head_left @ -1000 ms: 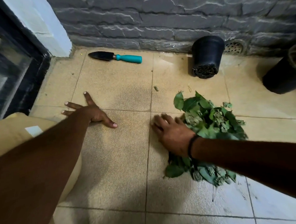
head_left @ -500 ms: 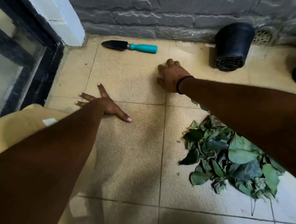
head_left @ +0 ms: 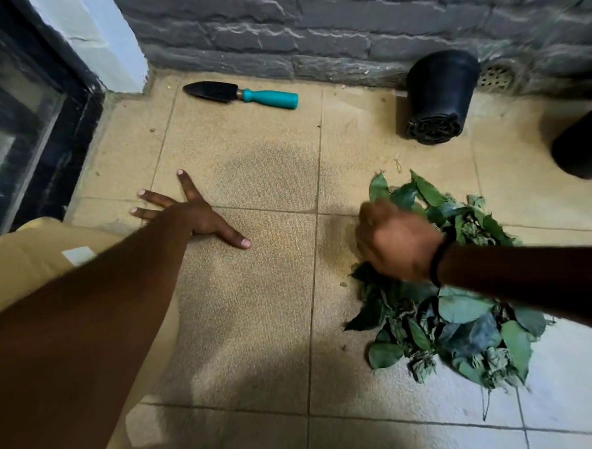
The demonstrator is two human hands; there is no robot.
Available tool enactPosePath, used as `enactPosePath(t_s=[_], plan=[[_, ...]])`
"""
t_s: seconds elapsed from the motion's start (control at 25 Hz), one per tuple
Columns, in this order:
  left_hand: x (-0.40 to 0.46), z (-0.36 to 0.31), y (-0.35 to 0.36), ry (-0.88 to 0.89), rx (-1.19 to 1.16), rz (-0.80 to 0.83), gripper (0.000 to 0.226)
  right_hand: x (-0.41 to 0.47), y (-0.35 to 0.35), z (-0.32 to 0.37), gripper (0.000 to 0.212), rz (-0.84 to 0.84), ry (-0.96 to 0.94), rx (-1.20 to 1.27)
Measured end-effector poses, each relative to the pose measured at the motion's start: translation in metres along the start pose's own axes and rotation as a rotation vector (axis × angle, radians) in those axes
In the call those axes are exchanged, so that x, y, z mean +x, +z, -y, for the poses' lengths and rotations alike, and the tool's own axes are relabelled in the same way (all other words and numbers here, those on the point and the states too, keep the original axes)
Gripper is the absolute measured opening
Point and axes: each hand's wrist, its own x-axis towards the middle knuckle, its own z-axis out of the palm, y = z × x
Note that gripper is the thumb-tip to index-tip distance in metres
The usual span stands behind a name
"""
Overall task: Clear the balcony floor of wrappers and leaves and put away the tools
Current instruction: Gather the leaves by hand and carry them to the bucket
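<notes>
The person's left hand [head_left: 198, 215] lies flat on the tiled floor [head_left: 245, 330], fingers spread wide, and seems only to carry the body's weight. The right hand [head_left: 396, 239] is blurred at the near-left edge of the leaf pile [head_left: 442, 292]; the fingers look curled, but it is not possible to tell if they hold any leaves.

Judging by the floor, the leaves are already gathered in one heap, under and beyond the right forearm, so the sweeping part looks mostly done. The heap itself is not yet removed. A few small crumbs lie just beyond the right hand. No wrapper is visible here.

Well beyond the left hand, near the wall [head_left: 311, 27], the trowel [head_left: 243, 95] with a teal handle lies on the floor, not yet put away. Farther from the right hand, a black pot [head_left: 438, 93] lies on its side beside a floor drain [head_left: 494, 76], and a second dark pot [head_left: 585, 144] is at the frame edge. Close under the left arm is a yellow cushion [head_left: 25, 259]. Nothing blocks the way to the pile.
</notes>
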Motion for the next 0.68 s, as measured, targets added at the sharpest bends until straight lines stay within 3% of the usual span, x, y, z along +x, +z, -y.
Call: enactPosePath(t_s=[0.08, 0.16, 0.28, 0.4, 0.52, 0.68], plan=[[0.003, 0.002, 0.000, -0.003, -0.014, -0.012, 0.184, 0.041, -0.008, -0.030, 0.053, -0.071, 0.160, -0.003], [0.009, 0.005, 0.000, 0.014, -0.017, -0.009, 0.188, 0.069, -0.008, -0.061, 0.060, 0.010, 0.350, -0.005], [0.023, 0.009, -0.003, 0.015, -0.006, -0.010, 0.195, 0.069, 0.007, -0.062, 0.055, 0.038, 0.474, 0.015], [0.025, 0.006, 0.000, 0.023, -0.029, -0.011, 0.195, 0.015, 0.020, -0.022, 0.037, 0.036, 0.409, 0.041], [0.043, 0.016, 0.004, 0.055, -0.004, -0.029, 0.192, -0.049, 0.026, 0.005, 0.048, 0.080, 0.301, 0.096], [0.101, 0.024, 0.005, 0.129, -0.022, -0.035, 0.201, -0.076, 0.017, -0.025, 0.038, -0.130, 0.295, 0.083]])
